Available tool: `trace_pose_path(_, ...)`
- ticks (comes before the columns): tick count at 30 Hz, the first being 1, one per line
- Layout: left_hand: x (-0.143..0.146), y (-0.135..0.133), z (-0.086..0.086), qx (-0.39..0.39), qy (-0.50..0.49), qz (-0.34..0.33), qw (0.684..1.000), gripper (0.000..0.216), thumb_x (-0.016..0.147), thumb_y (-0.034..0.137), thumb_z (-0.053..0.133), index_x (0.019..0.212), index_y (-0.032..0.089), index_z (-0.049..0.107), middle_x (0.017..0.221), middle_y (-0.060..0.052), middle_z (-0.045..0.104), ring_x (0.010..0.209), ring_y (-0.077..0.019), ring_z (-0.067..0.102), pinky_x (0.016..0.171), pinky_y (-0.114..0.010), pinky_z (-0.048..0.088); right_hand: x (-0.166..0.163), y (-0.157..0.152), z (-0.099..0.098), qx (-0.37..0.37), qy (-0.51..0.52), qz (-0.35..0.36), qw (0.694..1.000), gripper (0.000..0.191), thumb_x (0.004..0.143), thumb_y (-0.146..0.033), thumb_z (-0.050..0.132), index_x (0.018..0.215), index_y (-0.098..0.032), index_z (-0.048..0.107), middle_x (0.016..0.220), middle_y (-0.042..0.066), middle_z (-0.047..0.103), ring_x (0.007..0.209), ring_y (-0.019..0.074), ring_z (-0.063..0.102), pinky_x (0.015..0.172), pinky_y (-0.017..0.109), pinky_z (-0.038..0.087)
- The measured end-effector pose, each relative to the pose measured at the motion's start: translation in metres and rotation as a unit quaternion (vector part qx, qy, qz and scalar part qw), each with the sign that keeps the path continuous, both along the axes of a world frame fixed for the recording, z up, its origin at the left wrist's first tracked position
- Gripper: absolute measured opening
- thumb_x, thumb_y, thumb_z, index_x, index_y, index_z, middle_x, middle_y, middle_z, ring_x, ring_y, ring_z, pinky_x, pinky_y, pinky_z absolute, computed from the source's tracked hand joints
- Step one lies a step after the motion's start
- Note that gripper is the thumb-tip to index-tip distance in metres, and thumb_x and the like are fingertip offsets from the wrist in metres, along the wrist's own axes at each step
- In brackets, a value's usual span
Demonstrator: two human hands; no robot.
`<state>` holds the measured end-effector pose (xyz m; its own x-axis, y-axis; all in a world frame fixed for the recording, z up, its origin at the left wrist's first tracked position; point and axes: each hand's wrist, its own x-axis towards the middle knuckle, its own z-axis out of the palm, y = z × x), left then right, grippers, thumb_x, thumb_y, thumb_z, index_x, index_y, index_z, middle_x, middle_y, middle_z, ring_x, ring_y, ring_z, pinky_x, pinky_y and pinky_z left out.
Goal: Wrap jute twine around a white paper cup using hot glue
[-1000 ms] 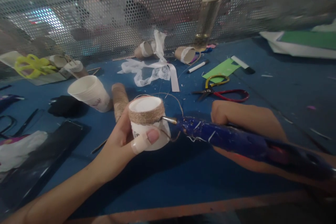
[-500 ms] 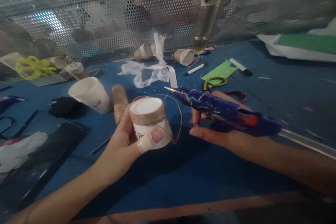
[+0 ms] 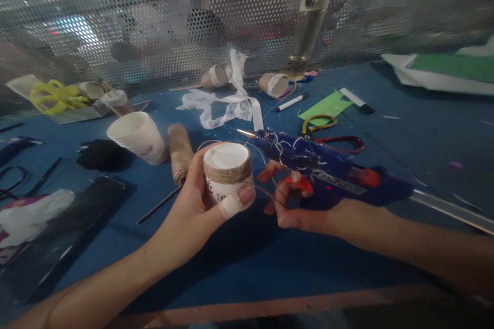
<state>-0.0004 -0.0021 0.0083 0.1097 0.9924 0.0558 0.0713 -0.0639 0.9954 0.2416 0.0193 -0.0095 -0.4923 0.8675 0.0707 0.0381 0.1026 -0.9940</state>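
My left hand [image 3: 204, 205] grips a small upturned white paper cup [image 3: 227, 172] with brown twine wound round its upper part; a bandaged thumb presses its side. A loose twine end [image 3: 262, 193] trails toward my right hand. My right hand [image 3: 297, 205] is wrapped round a blue hot glue gun [image 3: 328, 169] with an orange trigger, held just right of the cup. Its metal nozzle [image 3: 245, 133] points left, above and behind the cup, not touching it. A clear glue stick [image 3: 451, 208] juts from the gun's back.
On the blue table [image 3: 405, 139] lie a white cup [image 3: 137, 136] on its side, a twine spool [image 3: 180, 151], red-handled scissors [image 3: 332, 139], green paper [image 3: 326, 105], white lace ribbon [image 3: 227, 105], a marker [image 3: 291, 102], yellow scissors [image 3: 54, 95] and a black phone [image 3: 73, 221]. A perforated metal screen [image 3: 154, 25] stands behind.
The glue gun's nozzle has lifted off the cup's twine band and swung up behind the cup. My right hand turned to grip the gun near the trigger. The cup shifted slightly right.
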Motion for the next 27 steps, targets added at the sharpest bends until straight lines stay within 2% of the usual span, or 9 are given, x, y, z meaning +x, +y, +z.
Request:
trace_pose_path(4, -0.001, 0.000, 0.001, 0.008, 0.026, 0.000, 1.000, 0.067, 0.087, 0.049, 0.092, 0.139, 0.026, 0.057, 0.126, -0.007, 0.074, 0.112, -0.0264, 0.073, 0.100, -0.039, 0.063, 0.002, -0.001, 0.004, 0.044, -0.039, -0.070, 0.996, 0.032, 0.085, -0.039, 0.095, 0.109, -0.029, 0.077, 0.093, -0.001, 0.076, 0.082, 0.0174, 0.076, 0.075, 0.033, 0.066)
trace_pose_path(8, -0.002, 0.000, 0.003, 0.003, 0.027, -0.008, 1.000, 0.068, 0.087, 0.051, 0.092, 0.140, 0.026, 0.057, 0.125, -0.007, 0.073, 0.109, -0.0253, 0.072, 0.097, -0.037, 0.063, 0.000, 0.001, 0.007, 0.075, -0.025, -0.113, 0.990, 0.024, 0.089, -0.044, 0.091, 0.098, -0.029, 0.075, 0.092, -0.003, 0.076, 0.065, 0.0123, 0.069, 0.062, 0.030, 0.064)
trace_pose_path(10, -0.002, 0.000, 0.002, 0.000, 0.027, -0.013, 1.000, 0.068, 0.087, 0.052, 0.092, 0.140, 0.026, 0.058, 0.122, -0.007, 0.073, 0.106, -0.0243, 0.072, 0.096, -0.036, 0.063, -0.001, 0.005, 0.010, 0.087, -0.001, -0.117, 0.989, 0.024, 0.089, -0.044, 0.091, 0.096, -0.029, 0.073, 0.090, -0.003, 0.076, 0.060, 0.0121, 0.068, 0.059, 0.031, 0.064)
trace_pose_path(14, -0.002, 0.000, 0.002, 0.001, 0.023, -0.019, 1.000, 0.067, 0.086, 0.049, 0.093, 0.138, 0.026, 0.059, 0.118, -0.005, 0.074, 0.103, -0.0228, 0.072, 0.094, -0.035, 0.062, -0.002, 0.009, 0.018, 0.099, -0.033, -0.096, 0.990, 0.022, 0.088, -0.041, 0.090, 0.094, -0.027, 0.073, 0.070, -0.006, 0.070, 0.053, 0.0126, 0.064, 0.062, 0.033, 0.067)
trace_pose_path(19, -0.003, -0.001, 0.001, -0.003, 0.019, -0.020, 1.000, 0.063, 0.088, 0.047, 0.093, 0.138, 0.027, 0.061, 0.119, -0.005, 0.074, 0.106, -0.0234, 0.072, 0.096, -0.035, 0.062, -0.002, 0.007, 0.020, 0.072, 0.011, -0.112, 0.991, 0.027, 0.082, -0.041, 0.096, 0.088, -0.026, 0.073, 0.079, -0.006, 0.075, 0.055, 0.0095, 0.065, 0.061, 0.028, 0.066)
trace_pose_path(23, -0.004, -0.001, 0.002, 0.002, 0.017, -0.026, 1.000, 0.061, 0.087, 0.044, 0.093, 0.136, 0.027, 0.061, 0.116, -0.004, 0.074, 0.103, -0.0229, 0.072, 0.093, -0.035, 0.062, -0.002, 0.007, 0.021, 0.087, -0.014, -0.107, 0.990, 0.026, 0.084, -0.042, 0.095, 0.089, -0.028, 0.074, 0.068, -0.008, 0.070, 0.053, 0.0110, 0.065, 0.065, 0.030, 0.066)
trace_pose_path(27, -0.003, 0.000, 0.003, 0.004, 0.015, -0.026, 1.000, 0.062, 0.087, 0.044, 0.094, 0.136, 0.026, 0.060, 0.113, -0.004, 0.074, 0.100, -0.0225, 0.072, 0.092, -0.034, 0.063, -0.003, 0.008, 0.024, 0.083, -0.005, -0.108, 0.991, 0.029, 0.083, -0.045, 0.096, 0.085, -0.028, 0.072, 0.059, -0.009, 0.063, 0.051, 0.0122, 0.063, 0.060, 0.030, 0.065)
